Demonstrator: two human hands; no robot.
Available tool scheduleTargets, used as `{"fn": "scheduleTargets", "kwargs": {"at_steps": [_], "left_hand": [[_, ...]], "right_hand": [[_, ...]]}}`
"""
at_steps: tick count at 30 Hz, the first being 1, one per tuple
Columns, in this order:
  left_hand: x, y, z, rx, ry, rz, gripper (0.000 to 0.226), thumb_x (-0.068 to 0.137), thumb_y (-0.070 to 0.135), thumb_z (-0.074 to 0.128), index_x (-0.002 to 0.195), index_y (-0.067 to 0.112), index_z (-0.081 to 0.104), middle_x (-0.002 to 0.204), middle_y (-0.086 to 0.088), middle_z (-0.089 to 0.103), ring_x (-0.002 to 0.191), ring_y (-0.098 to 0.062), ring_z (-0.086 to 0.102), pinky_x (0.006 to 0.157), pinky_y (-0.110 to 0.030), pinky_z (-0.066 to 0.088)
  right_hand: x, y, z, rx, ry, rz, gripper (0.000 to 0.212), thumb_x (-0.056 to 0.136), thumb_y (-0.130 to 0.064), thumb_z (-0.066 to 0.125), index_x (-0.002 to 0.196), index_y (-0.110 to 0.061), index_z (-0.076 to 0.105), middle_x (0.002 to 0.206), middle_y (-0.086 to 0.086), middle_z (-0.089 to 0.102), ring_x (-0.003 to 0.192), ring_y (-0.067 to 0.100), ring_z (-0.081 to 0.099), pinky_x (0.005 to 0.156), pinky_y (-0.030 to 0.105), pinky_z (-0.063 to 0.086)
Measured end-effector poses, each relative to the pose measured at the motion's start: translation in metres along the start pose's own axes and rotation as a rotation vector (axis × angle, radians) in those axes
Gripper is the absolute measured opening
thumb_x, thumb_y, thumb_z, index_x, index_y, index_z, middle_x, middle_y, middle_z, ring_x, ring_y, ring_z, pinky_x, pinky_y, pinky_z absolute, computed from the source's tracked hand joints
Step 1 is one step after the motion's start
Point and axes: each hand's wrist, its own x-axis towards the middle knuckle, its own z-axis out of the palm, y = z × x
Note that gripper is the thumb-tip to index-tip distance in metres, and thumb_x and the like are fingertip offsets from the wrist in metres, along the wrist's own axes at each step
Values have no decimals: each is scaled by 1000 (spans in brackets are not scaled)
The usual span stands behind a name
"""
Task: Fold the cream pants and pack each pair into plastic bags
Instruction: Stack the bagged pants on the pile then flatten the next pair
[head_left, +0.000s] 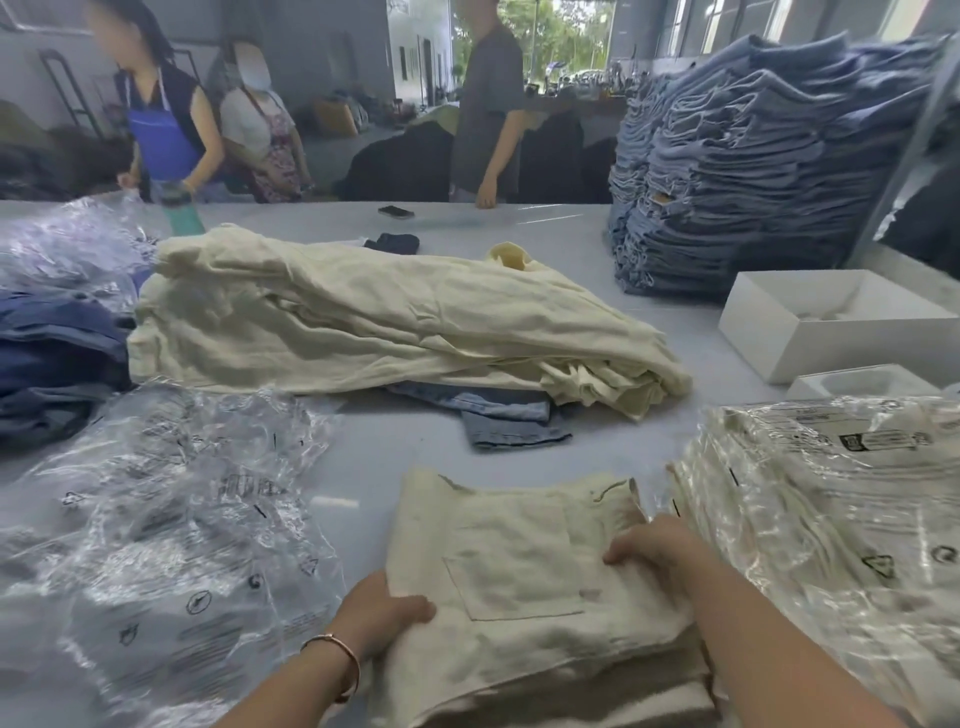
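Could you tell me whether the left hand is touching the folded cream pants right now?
Touching. In the head view the left hand grips the left edge of the folded cream pants, its thumb lying on top of the fabric.

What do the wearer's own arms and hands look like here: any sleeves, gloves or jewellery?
Both forearms are bare, with no sleeves in view and no gloves. The left hand has a thin rose-gold bangle at its wrist. The right hand shows no ring, watch or band on the part that is visible.

Bare forearms — a thin rose-gold bangle (337, 662) on the left wrist.
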Motion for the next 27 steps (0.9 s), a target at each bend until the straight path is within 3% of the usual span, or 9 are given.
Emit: {"fn": "scheduleTargets", "kwargs": {"at_steps": [2,5,8,10,12,16,20,24,27], "left_hand": [[-3,12,-17,-62,-13,70,48,44,29,70,89,14,67,85,-6,72,82,-25,66,70,-29,52],[3,5,-56,-305,-122,142,65,44,25,79,105,8,64,95,-14,73,87,-34,69,76,-40,55],[5,-19,-77,-193,-122,149,59,56,26,84,109,10,64,99,-9,74,93,-29,69,85,-40,54],[6,-38,-72,191,-44,124,43,69,32,83,105,17,65,97,4,72,90,-15,67,78,-25,49],[7,-54,-66,400,43,146,26,79,37,74,100,25,64,93,9,70,83,-7,63,70,-21,46],[-7,-71,-88,286,262,116,14,84,34,69,76,25,62,66,-1,68,60,-14,65,64,-31,55],[-33,-85,-97,372,207,86,42,70,61,70,69,21,59,62,2,67,50,-6,64,57,-26,51],[-41,-85,-94,640,70,13,54,66,77,59,65,23,55,67,9,69,52,5,58,59,-17,45],[-40,-79,-92,703,34,-12,50,71,71,60,66,22,55,70,6,68,63,-8,63,62,-24,46]], "right_hand": [[-6,-1,-2,172,-97,31,37,54,-7,86,82,1,63,76,15,65,62,27,60,55,32,50],[-23,2,-2,373,-172,35,23,52,-5,82,69,-5,67,62,13,61,40,24,51,38,21,38],[-36,18,15,411,-225,5,32,53,2,80,84,4,70,76,20,72,58,33,68,46,28,50],[-42,30,34,135,-112,-7,36,61,-2,82,94,3,71,86,17,73,75,30,71,57,28,53],[-42,34,48,-262,43,-79,58,59,-23,82,111,-4,64,104,13,68,96,26,66,76,31,54],[-50,-3,60,-758,404,-362,97,73,-53,70,147,-21,17,146,5,30,134,25,32,102,38,38],[-35,-55,97,-673,163,-687,105,74,-57,71,153,-21,14,159,-2,17,145,18,19,118,35,20],[-15,-79,131,-722,-73,-594,111,66,-53,78,153,-22,17,158,-1,22,143,20,24,116,41,24],[-6,-85,143,-869,-64,-497,95,62,-51,79,141,-22,35,141,0,43,130,23,39,102,40,32]]}}
